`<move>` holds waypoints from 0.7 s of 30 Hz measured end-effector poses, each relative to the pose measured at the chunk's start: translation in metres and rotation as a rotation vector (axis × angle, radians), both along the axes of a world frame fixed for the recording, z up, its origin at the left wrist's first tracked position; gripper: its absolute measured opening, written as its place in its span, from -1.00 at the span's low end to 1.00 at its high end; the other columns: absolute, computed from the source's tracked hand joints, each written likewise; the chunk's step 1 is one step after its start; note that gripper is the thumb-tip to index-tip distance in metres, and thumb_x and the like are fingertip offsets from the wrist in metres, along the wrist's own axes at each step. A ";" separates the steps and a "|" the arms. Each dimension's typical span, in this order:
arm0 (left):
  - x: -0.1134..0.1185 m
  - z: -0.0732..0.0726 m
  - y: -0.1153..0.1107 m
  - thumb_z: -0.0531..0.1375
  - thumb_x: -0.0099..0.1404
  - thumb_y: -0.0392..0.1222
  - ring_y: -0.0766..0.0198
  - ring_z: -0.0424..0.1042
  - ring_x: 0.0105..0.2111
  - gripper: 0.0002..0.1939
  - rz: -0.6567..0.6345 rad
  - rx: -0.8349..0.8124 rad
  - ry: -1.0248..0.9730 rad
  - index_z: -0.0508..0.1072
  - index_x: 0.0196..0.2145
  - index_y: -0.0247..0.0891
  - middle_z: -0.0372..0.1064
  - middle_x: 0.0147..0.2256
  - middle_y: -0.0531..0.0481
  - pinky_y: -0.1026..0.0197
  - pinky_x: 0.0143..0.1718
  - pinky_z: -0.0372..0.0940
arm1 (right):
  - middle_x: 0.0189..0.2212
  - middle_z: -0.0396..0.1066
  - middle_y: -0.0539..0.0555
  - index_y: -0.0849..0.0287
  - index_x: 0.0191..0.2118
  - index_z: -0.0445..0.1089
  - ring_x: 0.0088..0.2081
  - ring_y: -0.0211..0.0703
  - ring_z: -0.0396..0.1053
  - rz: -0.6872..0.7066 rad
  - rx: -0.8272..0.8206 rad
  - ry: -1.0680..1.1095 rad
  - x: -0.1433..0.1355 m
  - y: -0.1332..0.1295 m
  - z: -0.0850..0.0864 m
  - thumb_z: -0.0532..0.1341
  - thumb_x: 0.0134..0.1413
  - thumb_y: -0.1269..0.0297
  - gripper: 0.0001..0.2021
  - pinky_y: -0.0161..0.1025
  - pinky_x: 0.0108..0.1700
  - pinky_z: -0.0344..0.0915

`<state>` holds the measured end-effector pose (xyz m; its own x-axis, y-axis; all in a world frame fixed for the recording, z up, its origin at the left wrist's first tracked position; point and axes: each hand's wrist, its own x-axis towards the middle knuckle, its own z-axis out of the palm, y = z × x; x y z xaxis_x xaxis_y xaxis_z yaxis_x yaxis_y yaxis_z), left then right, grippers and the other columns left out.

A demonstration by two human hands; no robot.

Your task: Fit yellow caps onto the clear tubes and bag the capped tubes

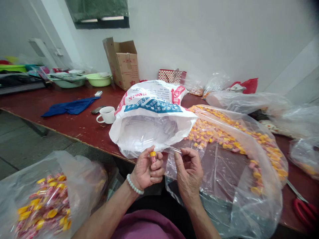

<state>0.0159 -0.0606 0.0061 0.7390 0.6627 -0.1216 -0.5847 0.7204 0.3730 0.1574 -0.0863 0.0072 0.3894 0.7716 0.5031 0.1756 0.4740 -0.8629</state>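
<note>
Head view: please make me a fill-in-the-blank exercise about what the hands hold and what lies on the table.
1. The left hand holds a small tube with a ____ cap.
2. The right hand pinches a thin clear ____.
3. The cloth on the table is ____.
4. The white cup stands ____ of the white sack.

Missing words: yellow; sleeve; blue; left
</note>
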 end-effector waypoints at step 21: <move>-0.003 -0.003 -0.009 0.06 0.25 -0.07 0.37 0.14 -0.70 -0.76 0.206 0.063 0.106 0.39 -0.36 -0.31 0.22 -0.60 0.05 0.33 -0.72 0.10 | -0.23 0.21 0.04 0.09 -0.20 0.28 -0.18 -0.22 0.28 -0.003 0.127 -0.155 -0.008 -0.006 0.005 0.20 0.08 0.43 -0.84 -0.23 -0.17 0.31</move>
